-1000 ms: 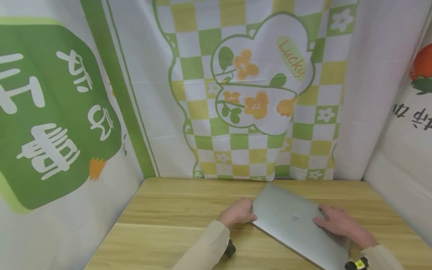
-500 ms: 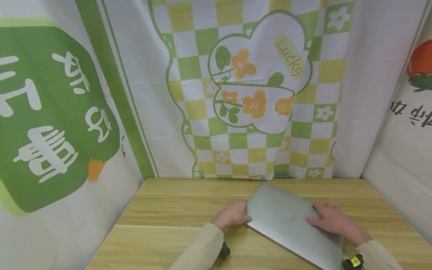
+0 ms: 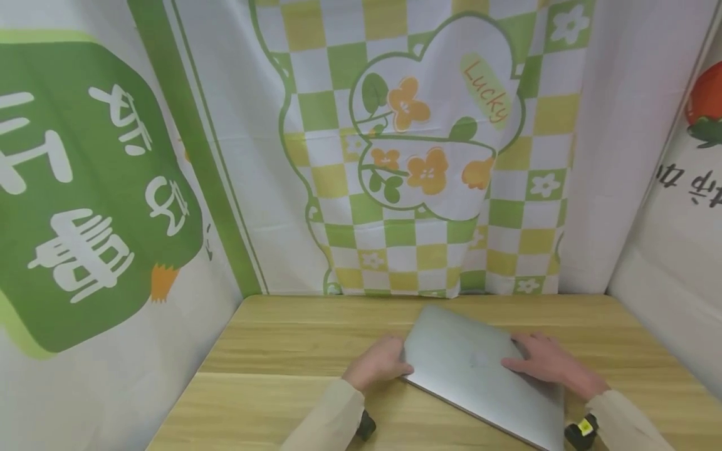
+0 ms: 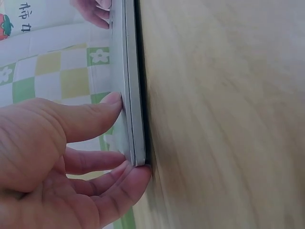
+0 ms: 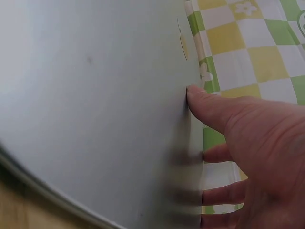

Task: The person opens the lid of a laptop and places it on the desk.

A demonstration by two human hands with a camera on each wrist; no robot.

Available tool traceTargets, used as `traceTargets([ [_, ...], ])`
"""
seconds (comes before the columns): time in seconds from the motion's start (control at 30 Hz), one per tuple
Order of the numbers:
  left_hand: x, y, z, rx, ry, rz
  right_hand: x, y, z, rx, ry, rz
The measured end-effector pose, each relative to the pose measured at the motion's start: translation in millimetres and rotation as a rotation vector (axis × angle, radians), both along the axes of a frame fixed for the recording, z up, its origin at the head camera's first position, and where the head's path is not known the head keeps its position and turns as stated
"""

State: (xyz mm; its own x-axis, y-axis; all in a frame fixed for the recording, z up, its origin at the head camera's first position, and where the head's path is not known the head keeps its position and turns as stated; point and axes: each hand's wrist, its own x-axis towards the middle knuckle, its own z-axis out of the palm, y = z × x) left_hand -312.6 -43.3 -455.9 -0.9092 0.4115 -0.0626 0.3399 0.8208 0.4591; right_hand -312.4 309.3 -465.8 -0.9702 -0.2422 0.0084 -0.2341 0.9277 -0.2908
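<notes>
A silver laptop (image 3: 451,366), lid closed, lies slantwise on the wooden table with a faint logo mid-lid. My left hand (image 3: 376,362) holds its left corner. In the left wrist view, the left thumb (image 4: 97,117) presses on the lid while the fingers meet the corner and edge of the laptop (image 4: 137,105). At the far right edge, my right hand (image 3: 548,362) grips the laptop. The right wrist view has the right thumb (image 5: 209,105) on the lid's rim and the other fingers at the edge, their tips hidden behind it.
The wooden table (image 3: 271,351) stretches to both sides of the laptop. Behind it hangs a green and yellow checked cloth (image 3: 431,257). A printed cloth wall (image 3: 101,188) stands on the left, and a pale one (image 3: 671,263) on the right. Each wrist wears a small black device (image 3: 581,432).
The laptop has slid left across the table. Both hands have moved left with it and keep their hold.
</notes>
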Motion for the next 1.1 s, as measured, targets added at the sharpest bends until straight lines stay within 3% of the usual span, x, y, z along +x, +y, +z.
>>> traceTargets([
  [0.43, 10.4, -17, 2.9, 0.014, -0.026, 0.013, -8.2, -16, -2.1, -0.006, 0.061, 0.07],
  [1.1, 29.7, -41, 4.5, 0.068, -0.018, 0.056, -15.7, -42, -0.7, -0.004, 0.03, 0.127],
])
